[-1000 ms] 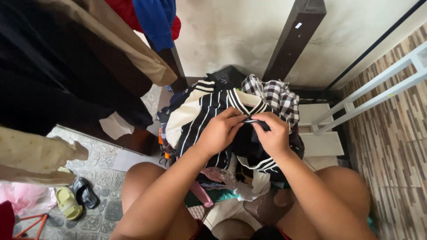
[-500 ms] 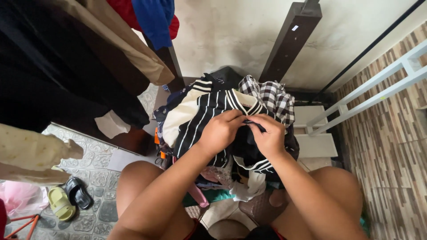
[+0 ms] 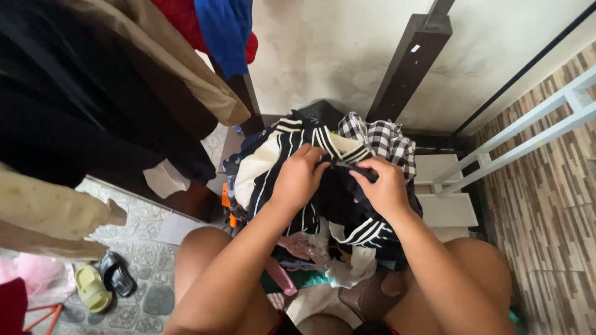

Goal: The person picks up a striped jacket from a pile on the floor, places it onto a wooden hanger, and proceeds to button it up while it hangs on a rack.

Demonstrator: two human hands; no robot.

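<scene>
pinching a dark strap (image 3: pixel 351 169) that runs sideways between our left hand (image 3: pixel 302 177) and right hand (image 3: pixel 383 186), we hold it above the striped shirt (image 3: pixel 273 164) on the clothes pile (image 3: pixel 323 260).

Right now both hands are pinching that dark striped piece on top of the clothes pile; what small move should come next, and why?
Probably draw the hands apart to spread the fabric. The left hand and right hand pinch the black striped garment close together, so it stays bunched over the clothes pile, its shape unreadable.
</scene>
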